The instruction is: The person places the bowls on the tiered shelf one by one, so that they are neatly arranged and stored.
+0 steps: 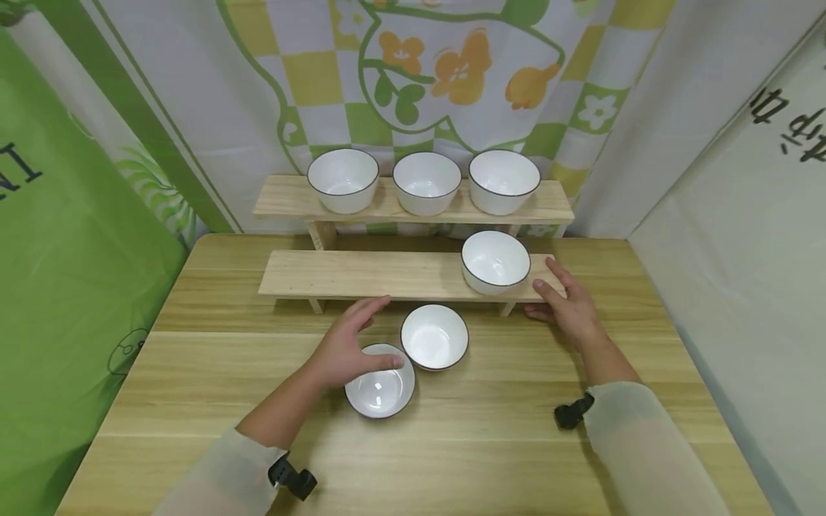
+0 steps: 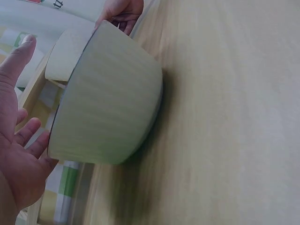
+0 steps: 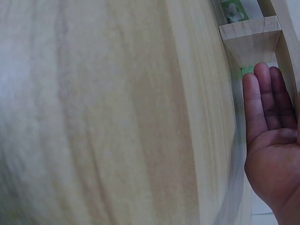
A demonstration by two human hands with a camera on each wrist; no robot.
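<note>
My left hand (image 1: 345, 351) is spread over the nearer white bowl (image 1: 379, 394) on the table, its thumb crossing above the bowl. Another white bowl (image 1: 434, 337) stands just beyond it, to the right. In the left wrist view, a bowl's outer wall (image 2: 108, 98) fills the middle, with the left hand (image 2: 23, 159) at its rim side, thumb and fingers apart. My right hand (image 1: 571, 308) is at the right end of the lower wooden shelf (image 1: 361, 272), beside a white bowl (image 1: 495, 261) on it. Extended fingers of the right hand (image 3: 272, 136) show in the right wrist view.
Three dark-rimmed white bowls, left (image 1: 343, 179), middle (image 1: 427, 183) and right (image 1: 505, 181), stand on the upper shelf (image 1: 284, 197). Both shelves are on the wooden table (image 1: 484, 451). Behind hangs a patterned cloth (image 1: 316, 79); a green cloth (image 1: 64, 287) is at the left.
</note>
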